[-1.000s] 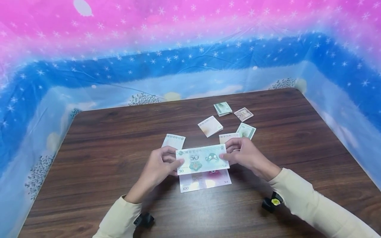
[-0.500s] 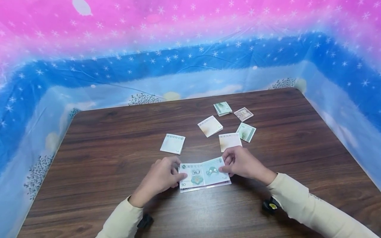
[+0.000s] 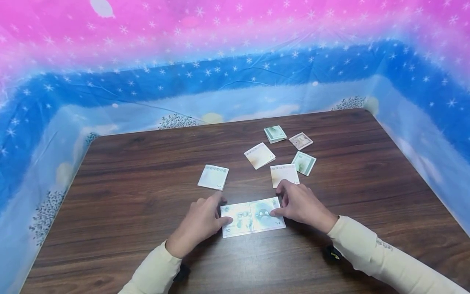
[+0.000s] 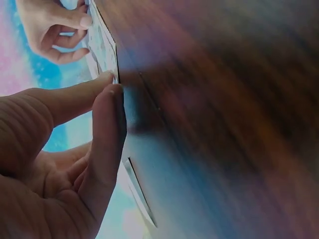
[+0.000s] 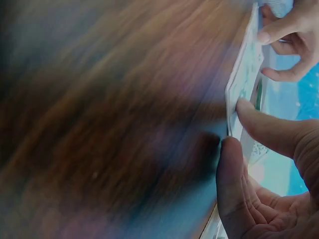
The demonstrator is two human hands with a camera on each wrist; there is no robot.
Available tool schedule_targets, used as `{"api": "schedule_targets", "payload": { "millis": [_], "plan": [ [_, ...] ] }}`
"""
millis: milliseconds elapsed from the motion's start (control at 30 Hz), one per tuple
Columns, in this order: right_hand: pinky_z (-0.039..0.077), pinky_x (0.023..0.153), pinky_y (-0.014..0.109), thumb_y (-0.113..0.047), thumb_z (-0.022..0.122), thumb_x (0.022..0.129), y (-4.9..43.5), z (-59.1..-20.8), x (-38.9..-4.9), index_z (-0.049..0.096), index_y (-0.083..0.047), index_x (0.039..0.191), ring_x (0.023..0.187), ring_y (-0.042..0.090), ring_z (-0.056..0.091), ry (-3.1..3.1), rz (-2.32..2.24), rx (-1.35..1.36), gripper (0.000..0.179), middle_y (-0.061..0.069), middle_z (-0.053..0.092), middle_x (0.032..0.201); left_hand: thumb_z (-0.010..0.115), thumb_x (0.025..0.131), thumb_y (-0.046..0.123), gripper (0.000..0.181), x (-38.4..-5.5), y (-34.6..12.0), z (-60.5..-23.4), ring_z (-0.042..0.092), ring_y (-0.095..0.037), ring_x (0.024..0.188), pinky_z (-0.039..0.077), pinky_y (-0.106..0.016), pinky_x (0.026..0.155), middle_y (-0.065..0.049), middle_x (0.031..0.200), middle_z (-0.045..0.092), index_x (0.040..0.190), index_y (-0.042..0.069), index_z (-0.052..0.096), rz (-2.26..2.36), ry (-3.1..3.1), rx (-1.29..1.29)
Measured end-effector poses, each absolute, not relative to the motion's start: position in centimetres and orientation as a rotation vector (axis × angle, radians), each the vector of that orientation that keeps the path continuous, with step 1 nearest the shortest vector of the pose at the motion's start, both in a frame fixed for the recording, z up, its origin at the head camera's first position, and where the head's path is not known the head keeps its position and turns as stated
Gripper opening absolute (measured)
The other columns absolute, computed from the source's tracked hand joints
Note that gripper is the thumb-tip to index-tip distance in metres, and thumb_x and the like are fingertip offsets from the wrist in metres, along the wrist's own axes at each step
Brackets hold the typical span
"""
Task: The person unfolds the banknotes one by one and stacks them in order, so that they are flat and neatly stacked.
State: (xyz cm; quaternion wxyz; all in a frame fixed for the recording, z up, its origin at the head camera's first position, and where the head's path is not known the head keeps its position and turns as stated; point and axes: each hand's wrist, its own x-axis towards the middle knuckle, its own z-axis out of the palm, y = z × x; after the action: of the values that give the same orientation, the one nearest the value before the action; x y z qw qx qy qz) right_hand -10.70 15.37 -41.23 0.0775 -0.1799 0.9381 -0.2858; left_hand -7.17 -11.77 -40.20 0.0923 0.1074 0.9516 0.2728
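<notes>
A pale green 50 banknote (image 3: 253,217) with a centre crease lies flat near the front of the table, covering a pink 100 note. My left hand (image 3: 200,218) pinches its left end, thumb on top and forefinger at the edge. At the opposite end my right hand (image 3: 304,204) pinches the note the same way, thumb on the printed bird-like figure. In the right wrist view the stacked notes (image 5: 244,79) show as thin edges just at the tabletop, between thumb and forefinger.
A folded note (image 3: 213,177) lies beyond my left hand. Past my right hand are several more folded notes, including a pale one (image 3: 283,174), a green one (image 3: 304,163) and a brown one (image 3: 301,141). A printed cloth (image 3: 220,73) hangs around the wooden table (image 3: 128,196).
Both hands have come down and toward me with the 50 note, laying it from above the table onto the 100 note, which is now covered.
</notes>
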Motion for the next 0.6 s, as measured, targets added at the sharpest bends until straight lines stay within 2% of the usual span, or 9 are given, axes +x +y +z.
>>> {"api": "schedule_targets", "payload": {
  "millis": [100,233,333,400,467,600],
  "plan": [
    [0.045,0.060,0.030,-0.023,0.094,0.071,15.4,-41.2,-10.7,0.061,-0.005,0.101,0.059,0.006,0.051,2.834,-0.861,-0.549,0.048,-0.008,0.056,0.066,0.087,0.081,0.019,0.049,-7.1,-11.7,-39.9,0.054,-0.008,0.055,0.046,-0.026,0.049,0.002,0.068,0.063,0.121,0.003,0.064,0.799,2.894,0.352],
    [0.046,0.061,0.029,-0.020,0.091,0.074,15.2,-41.0,-11.0,0.062,-0.006,0.096,0.058,0.004,0.051,2.824,-0.955,-0.585,0.039,-0.009,0.057,0.065,0.083,0.085,0.018,0.036,-7.4,-12.1,-39.2,0.053,-0.007,0.055,0.046,-0.028,0.050,0.003,0.067,0.062,0.114,0.004,0.068,0.830,3.004,0.382],
    [0.047,0.062,0.028,-0.015,0.089,0.076,14.6,-40.7,-11.4,0.063,-0.005,0.092,0.059,0.003,0.054,2.794,-1.047,-0.617,0.032,-0.008,0.060,0.065,0.079,0.089,0.017,0.031,-8.0,-12.6,-38.8,0.055,-0.012,0.058,0.050,-0.034,0.053,0.001,0.068,0.063,0.115,0.003,0.070,0.804,3.093,0.370],
    [0.049,0.061,0.027,-0.011,0.088,0.077,14.1,-40.6,-11.9,0.065,-0.003,0.091,0.060,0.005,0.057,2.738,-1.131,-0.602,0.028,-0.006,0.063,0.068,0.077,0.090,0.017,0.032,-8.4,-12.9,-38.8,0.060,-0.018,0.063,0.054,-0.040,0.057,-0.006,0.077,0.068,0.118,0.001,0.070,0.764,3.134,0.349],
    [0.051,0.061,0.027,-0.008,0.086,0.078,13.4,-40.4,-12.3,0.066,0.000,0.093,0.063,0.008,0.060,2.652,-1.227,-0.559,0.026,-0.001,0.066,0.073,0.076,0.091,0.017,0.036,-8.8,-13.2,-39.0,0.064,-0.025,0.077,0.056,-0.045,0.069,-0.014,0.093,0.071,0.122,0.000,0.069,0.704,3.155,0.334],
    [0.054,0.069,0.029,-0.005,0.081,0.081,12.1,-40.5,-13.3,0.066,0.006,0.108,0.078,0.017,0.066,2.426,-1.399,-0.361,0.032,0.010,0.071,0.092,0.071,0.095,0.017,0.046,-9.3,-13.6,-39.5,0.059,-0.039,0.113,0.050,-0.052,0.097,-0.026,0.128,0.061,0.134,-0.005,0.061,0.625,3.103,0.335]
  ]
}}
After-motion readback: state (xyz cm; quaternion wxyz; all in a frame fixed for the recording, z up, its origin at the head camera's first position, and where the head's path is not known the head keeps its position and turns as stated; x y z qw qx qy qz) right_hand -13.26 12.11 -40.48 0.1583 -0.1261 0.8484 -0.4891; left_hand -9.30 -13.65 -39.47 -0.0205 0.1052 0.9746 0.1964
